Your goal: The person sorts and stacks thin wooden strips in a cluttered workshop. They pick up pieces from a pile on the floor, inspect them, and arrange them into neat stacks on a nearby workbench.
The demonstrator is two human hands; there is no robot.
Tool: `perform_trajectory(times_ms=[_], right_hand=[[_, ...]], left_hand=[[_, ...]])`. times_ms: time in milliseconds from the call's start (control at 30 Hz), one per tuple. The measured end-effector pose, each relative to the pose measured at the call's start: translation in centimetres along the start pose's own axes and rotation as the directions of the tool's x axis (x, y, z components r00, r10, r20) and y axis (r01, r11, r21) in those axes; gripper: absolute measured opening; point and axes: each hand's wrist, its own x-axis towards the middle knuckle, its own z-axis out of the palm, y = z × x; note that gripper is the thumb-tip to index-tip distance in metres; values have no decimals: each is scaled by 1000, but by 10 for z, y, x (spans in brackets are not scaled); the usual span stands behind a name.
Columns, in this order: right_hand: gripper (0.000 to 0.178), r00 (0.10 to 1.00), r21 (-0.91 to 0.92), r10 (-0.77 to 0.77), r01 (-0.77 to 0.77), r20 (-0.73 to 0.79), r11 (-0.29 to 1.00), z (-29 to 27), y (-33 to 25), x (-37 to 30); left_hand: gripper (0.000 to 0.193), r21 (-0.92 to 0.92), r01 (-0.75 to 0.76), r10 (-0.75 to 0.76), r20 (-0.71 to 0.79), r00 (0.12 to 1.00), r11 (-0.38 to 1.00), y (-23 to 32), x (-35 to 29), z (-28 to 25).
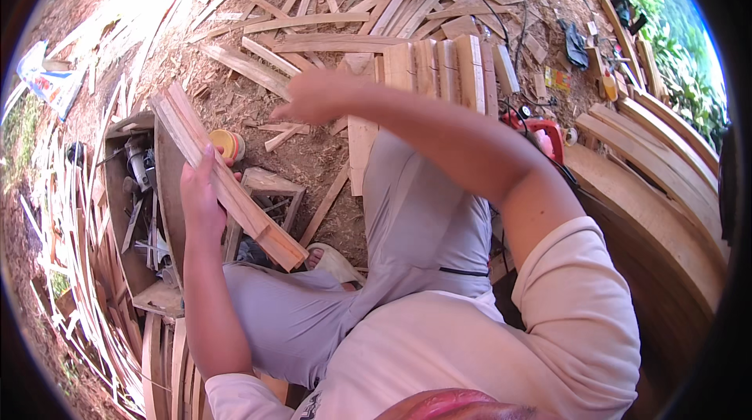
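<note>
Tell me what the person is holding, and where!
The left hand grips a long wooden piece near its middle. I can't tell whether the right hand holds anything.

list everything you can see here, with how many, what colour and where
wooden piece: one, reddish tan, in the left grip
wooden blocks: several, tan, in a row beyond the knee
wood offcuts: too many to count, tan, ground ahead
thin strips: many, pale, far left
planks: several, brown, right
open box: one, brown, left, tools inside
round container: one, yellow, beside the wooden piece
small wooden frame: one, brown, near the left hand
bag: one, white-blue-red, upper left
red object: one, red, right of the knee
plants: uncounted, green, upper right
left hand: one, bare, around the wooden piece
right hand: one, bare, over the offcuts, fingers blurred
</note>
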Motion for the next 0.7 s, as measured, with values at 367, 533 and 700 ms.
perform_trajectory(times_ms=[367, 533, 700], right_hand=[[30, 735, -397, 428, -657, -526, 641, -60, 432, 85], [27, 763, -435, 424, -634, -489, 640, -62, 467, 102], [25, 858, -577, 292, -503, -423, 644, -60, 464, 111]], left_hand=[[36, -18, 12, -13, -72, 997, 1000, -11, -53, -42], [37, 6, 49, -48, -72, 996, 999, -27, -59, -57], [37, 11, 77, -76, -74, 994, 997, -27, -61, -61]])
